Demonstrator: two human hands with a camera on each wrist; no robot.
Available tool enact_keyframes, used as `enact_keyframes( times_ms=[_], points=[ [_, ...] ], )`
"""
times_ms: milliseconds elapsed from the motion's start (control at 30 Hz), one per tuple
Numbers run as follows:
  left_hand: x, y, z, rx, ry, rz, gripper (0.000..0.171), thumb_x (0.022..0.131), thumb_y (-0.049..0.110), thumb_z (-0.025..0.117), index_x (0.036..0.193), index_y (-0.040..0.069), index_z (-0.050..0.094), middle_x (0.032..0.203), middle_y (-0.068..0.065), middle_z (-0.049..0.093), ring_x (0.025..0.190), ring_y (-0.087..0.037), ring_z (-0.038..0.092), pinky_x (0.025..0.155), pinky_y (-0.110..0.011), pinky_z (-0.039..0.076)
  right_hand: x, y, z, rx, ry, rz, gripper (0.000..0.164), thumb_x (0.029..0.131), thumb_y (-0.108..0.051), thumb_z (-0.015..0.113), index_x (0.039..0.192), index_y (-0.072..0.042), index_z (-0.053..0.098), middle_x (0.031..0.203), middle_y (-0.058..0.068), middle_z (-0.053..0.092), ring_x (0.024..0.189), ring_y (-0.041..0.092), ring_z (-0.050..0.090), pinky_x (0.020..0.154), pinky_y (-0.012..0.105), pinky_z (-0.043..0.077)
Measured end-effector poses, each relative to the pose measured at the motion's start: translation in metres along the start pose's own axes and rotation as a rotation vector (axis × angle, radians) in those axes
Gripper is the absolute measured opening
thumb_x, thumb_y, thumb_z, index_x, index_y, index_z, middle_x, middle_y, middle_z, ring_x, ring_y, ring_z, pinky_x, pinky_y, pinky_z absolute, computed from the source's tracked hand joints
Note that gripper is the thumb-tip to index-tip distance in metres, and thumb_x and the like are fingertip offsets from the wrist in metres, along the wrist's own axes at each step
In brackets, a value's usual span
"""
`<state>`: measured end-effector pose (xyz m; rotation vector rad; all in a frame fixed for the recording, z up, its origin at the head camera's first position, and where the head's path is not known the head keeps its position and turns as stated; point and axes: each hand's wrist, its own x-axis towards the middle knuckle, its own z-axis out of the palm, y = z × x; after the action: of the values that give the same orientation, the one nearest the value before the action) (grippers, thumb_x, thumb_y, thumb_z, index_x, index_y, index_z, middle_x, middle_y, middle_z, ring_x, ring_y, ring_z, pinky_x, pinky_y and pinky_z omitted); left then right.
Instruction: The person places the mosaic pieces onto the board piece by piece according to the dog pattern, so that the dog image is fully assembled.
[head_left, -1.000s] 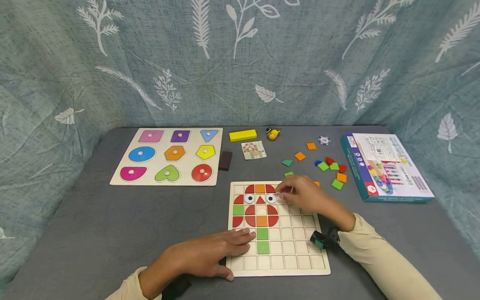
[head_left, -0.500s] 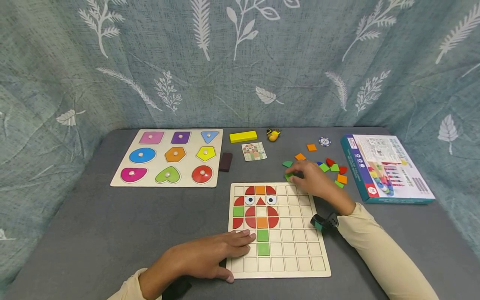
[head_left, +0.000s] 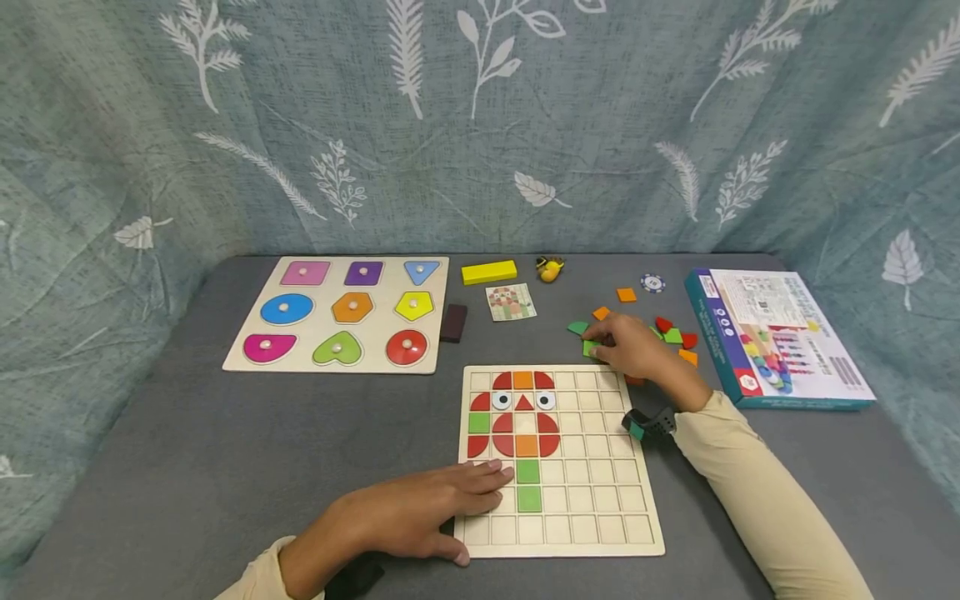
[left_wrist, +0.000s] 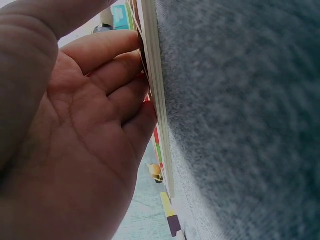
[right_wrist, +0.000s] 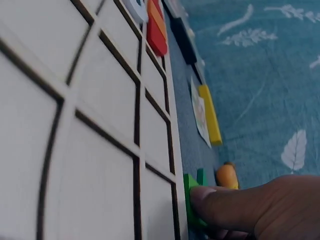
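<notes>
Just beyond the board's back edge, my right hand (head_left: 637, 346) pinches a green square tile (head_left: 589, 348). Seen from the right wrist, the thumb lies against that green tile (right_wrist: 189, 200), low over the table. My left hand (head_left: 420, 508) rests with extended fingers on the left front of the wooden grid board (head_left: 555, 531), its thumb at the front edge. On the board, red, orange and green tiles and two eye discs (head_left: 545, 401) form a pattern. In the left wrist view, the left hand's fingers (left_wrist: 120, 72) touch the board's edge (left_wrist: 159, 100).
Loose tiles, including an orange one (head_left: 626, 295) and a dark green one (head_left: 577, 327), lie behind the board. A pattern card (head_left: 511, 302), yellow block (head_left: 489, 272), toy bee (head_left: 550, 269), poker chip (head_left: 652, 283), shape puzzle (head_left: 360, 342) and box (head_left: 780, 333) stand around.
My right hand has gone from the board's upper squares back to the loose tiles and taken hold of a green square, which has shifted slightly right. The left hand stays put.
</notes>
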<state>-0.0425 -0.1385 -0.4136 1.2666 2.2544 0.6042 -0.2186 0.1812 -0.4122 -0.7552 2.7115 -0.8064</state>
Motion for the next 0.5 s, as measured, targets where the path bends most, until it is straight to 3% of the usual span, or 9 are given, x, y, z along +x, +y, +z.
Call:
enact_keyframes(
  times_ms=[267, 500],
  points=[
    [0.001, 0.001, 0.000, -0.012, -0.003, -0.015, 0.070, 0.087, 0.026, 0.074, 0.147, 0.008, 0.043, 0.158, -0.001, 0.026, 0.145, -0.018, 0.020, 0.111, -0.035, 0.030, -0.004, 0.002, 0.000, 0.017, 0.049, 0.030, 0.022, 0.090, -0.001, 0.066, 0.111, 0.002, 0.069, 0.089, 0.009, 0.059, 0.074, 0.022, 0.052, 0.064, 0.036, 0.044],
    [0.001, 0.000, 0.000, -0.014, 0.010, -0.003, 0.070, 0.087, 0.026, 0.074, 0.146, 0.007, 0.043, 0.158, -0.002, 0.027, 0.145, -0.019, 0.020, 0.111, -0.035, 0.030, -0.014, -0.007, -0.005, 0.049, 0.095, -0.027, 0.019, 0.091, 0.003, 0.061, 0.108, 0.003, 0.070, 0.097, 0.012, 0.066, 0.081, 0.023, 0.060, 0.070, 0.039, 0.050]
  ],
)
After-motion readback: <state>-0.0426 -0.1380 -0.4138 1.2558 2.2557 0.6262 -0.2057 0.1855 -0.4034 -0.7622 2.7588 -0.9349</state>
